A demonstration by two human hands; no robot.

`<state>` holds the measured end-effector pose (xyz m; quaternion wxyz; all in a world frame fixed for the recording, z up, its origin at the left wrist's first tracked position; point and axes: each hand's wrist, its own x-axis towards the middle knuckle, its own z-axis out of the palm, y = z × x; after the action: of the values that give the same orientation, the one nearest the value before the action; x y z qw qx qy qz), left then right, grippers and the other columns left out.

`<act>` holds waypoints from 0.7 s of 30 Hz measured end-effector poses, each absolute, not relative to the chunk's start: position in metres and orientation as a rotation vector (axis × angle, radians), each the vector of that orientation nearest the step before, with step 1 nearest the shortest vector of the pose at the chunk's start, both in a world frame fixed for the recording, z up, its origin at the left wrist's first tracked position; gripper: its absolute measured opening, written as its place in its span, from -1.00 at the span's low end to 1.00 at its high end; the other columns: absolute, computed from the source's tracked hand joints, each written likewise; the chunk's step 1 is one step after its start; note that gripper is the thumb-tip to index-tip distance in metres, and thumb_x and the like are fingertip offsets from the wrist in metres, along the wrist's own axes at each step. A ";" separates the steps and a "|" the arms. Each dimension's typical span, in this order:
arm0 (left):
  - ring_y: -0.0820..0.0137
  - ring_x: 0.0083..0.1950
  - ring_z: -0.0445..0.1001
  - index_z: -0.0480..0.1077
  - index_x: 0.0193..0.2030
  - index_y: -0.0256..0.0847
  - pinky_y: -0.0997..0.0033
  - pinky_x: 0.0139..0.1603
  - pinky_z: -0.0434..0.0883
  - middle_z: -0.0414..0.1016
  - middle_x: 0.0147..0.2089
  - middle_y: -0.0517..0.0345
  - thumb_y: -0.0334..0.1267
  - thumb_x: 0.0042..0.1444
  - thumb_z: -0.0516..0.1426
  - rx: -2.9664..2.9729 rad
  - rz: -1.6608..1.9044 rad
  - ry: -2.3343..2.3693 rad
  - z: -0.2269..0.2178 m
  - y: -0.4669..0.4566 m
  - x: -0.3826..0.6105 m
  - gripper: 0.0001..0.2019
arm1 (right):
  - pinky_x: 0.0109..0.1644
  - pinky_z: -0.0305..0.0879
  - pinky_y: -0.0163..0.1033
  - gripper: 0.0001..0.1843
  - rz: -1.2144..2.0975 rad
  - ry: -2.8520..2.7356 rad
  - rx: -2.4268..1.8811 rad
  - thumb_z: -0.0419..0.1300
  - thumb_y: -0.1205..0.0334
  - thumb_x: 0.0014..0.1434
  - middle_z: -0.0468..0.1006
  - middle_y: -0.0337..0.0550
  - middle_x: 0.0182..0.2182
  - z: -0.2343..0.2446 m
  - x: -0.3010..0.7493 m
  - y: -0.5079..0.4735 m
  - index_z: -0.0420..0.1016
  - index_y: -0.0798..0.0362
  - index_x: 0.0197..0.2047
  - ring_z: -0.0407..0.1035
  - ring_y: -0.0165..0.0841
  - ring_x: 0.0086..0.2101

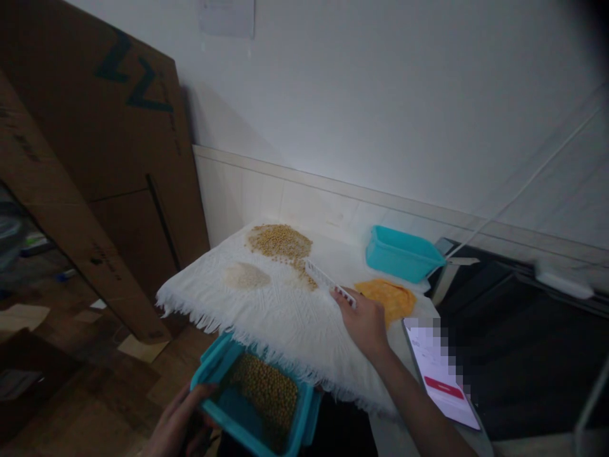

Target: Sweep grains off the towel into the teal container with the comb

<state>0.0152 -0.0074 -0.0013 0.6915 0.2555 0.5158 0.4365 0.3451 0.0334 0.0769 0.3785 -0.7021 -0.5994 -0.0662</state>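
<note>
"Turquoise plastic, low down: what's that?"

"A bin (233, 424) with gathered beans (271, 384) in it, just below the cloth's near edge. Set a clock on the white cloth (290, 330) and it sits between six and seven. The left hand (183, 416), towards half past seven, has its fingers clamped over the rim."

"And the other one?"

"The right hand (364, 317), at three, has fingers and thumb pinched together on a white slotted strip (324, 279). The strip's far end reaches the trail running off the loose beans (280, 241), which are heaped at twelve. I can't tell how firmly it presses on the fabric."

"Which step would you call this?"

"Raking, I'd judge: working the loose beans across the cloth, with plenty left in the heap. The next move seems to call for a low, even stroke, the bin level under the edge, and a path that avoids the pale grains (246, 276) at ten, or the two could mix."

"What about the surface and the room?"

"Fringe hangs along the near edge. A second bin (399, 257) stands at two, a crumpled orange cloth (390, 301) lies at three beyond the knuckles, and a lit phone (431, 368) is at four. Tall cardboard (114, 139) rises at ten, a white wall (361, 108) at twelve, and papers lie on the wooden floor (157, 387) around eight."
</note>
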 end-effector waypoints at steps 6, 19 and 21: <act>0.70 -0.84 0.00 0.41 -0.59 -0.20 0.75 -0.82 -0.07 0.31 -0.78 0.27 0.13 -0.13 0.40 0.582 0.996 1.176 -0.009 -0.006 0.015 -0.55 | -0.32 0.32 -0.30 -0.52 -0.111 -1.561 -1.750 0.06 -0.08 0.38 0.73 -0.04 -0.38 0.080 0.333 0.038 0.73 0.01 -0.08 0.59 -0.26 -0.41; 0.69 -0.85 -0.01 0.42 -0.56 -0.18 0.73 -0.84 -0.07 0.34 -0.79 0.27 0.18 -0.27 0.43 0.562 0.968 1.221 -0.020 -0.004 0.015 -0.53 | -0.51 0.04 -0.34 -0.29 0.360 -1.577 -1.544 0.22 -0.47 -0.03 0.32 -0.30 -0.65 0.100 0.389 0.144 0.59 0.12 -0.50 0.19 -0.43 -0.55; 0.69 -0.85 -0.01 0.42 -0.56 -0.17 0.73 -0.84 -0.06 0.30 -0.80 0.29 0.19 -0.25 0.42 0.572 0.973 1.215 -0.019 -0.003 0.015 -0.52 | -0.51 0.03 -0.35 -0.33 0.407 -1.602 -1.526 0.26 -0.42 -0.06 0.32 -0.31 -0.66 0.096 0.389 0.154 0.60 0.12 -0.51 0.17 -0.44 -0.56</act>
<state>0.0146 -0.0035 -0.0194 0.6754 0.2545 0.5404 0.4325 0.3886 0.1543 0.0964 0.4313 -0.6120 -0.6424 0.1634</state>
